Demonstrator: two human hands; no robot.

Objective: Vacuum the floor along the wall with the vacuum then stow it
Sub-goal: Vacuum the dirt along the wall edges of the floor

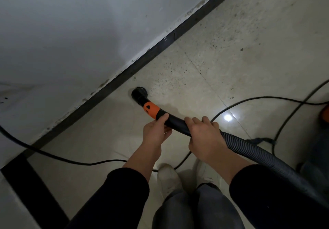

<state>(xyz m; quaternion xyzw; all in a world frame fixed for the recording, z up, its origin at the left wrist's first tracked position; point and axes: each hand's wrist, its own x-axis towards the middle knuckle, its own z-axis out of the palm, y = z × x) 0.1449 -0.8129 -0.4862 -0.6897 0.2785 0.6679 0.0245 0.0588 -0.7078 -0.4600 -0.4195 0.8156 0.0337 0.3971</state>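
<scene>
Vacuum nozzle [139, 93]: resting on the floor [106, 139] at frame centre, just beside the baseboard [99, 95].
Left hand [155, 132]: fingers curling round the wand [176, 122].
Right hand [204, 139]: fingers wrapping the wand's rear.
Progress: specks [170, 79] are lying ahead, upper right; vacuuming under way, stowing pending.

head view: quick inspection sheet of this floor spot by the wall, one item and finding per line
surface: glossy beige tiled floor, duller near the wall
job's things: black curved vacuum tube with orange collar; its round black nozzle is down at the floor, close to the dark skirting board but apart from it; grey ribbed hose trails right
clutter: dark specks scattered ahead of the nozzle
grippers: left hand grips the tube behind the collar; right hand grips it at the hose joint
cables: thin black cord loops across the floor
surroundings: scuffed white wall; orange object cut off at the right edge
</scene>
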